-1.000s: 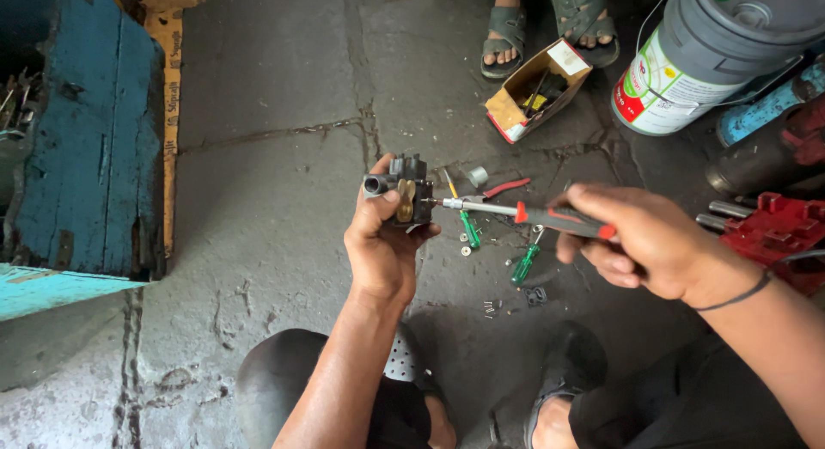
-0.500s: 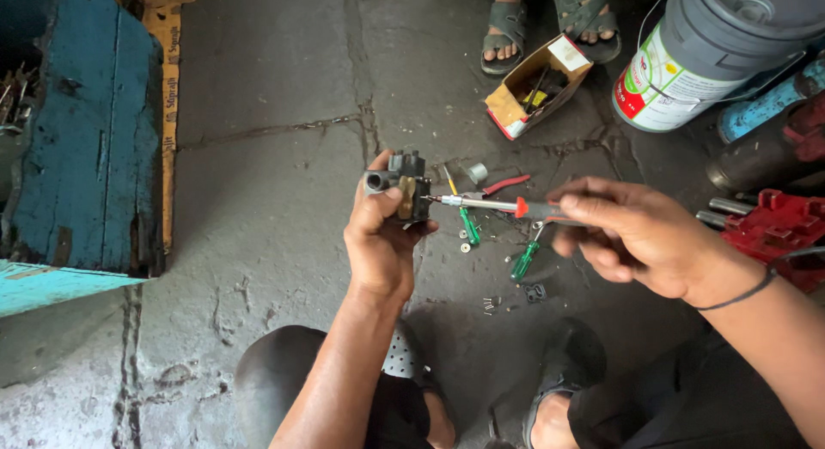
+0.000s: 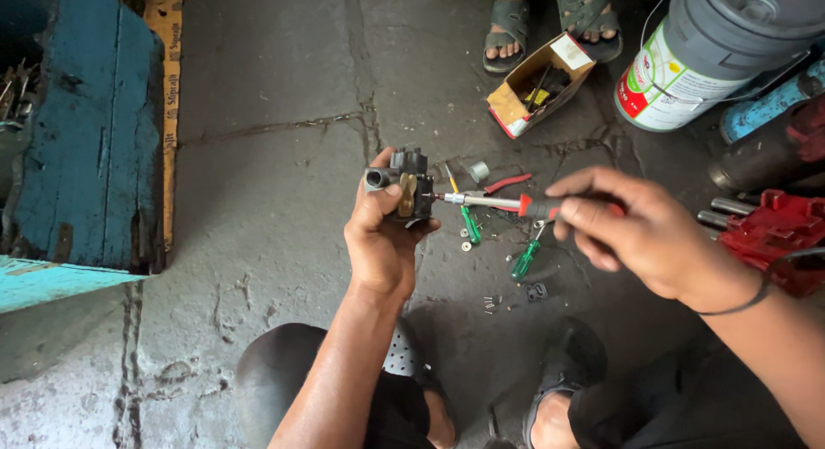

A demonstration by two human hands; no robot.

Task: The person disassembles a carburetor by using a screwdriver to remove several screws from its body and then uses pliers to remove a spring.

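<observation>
Crouching over cracked concrete floor (image 3: 275, 200), with a blue wooden crate (image 3: 86, 157) far left and a grey-lidded paint bucket (image 3: 722, 54) at upper right. Lay nearby: red metal tool (image 3: 773, 230) at right edge, open cardboard box (image 3: 537, 84) of small parts beside another person's sandalled feet (image 3: 550, 19), green-handled screwdrivers (image 3: 524, 260) and loose screws (image 3: 490, 303) on the floor between the knees.

Held up over the floor, near centre: small dark metal valve-like assembly (image 3: 411, 187) with a brass piece and a short pipe stub. Judged dense, rigid, probably greasy; best taken around the body, clear of the stub. Left hand (image 3: 382, 243) wrapped closed around it, thumb across the front, forearm rising from below. Right hand (image 3: 640, 230) closed on the red handle of a screwdriver (image 3: 490, 201), shaft level, tip touching the assembly's right face, wrist bent inward from the right.
</observation>
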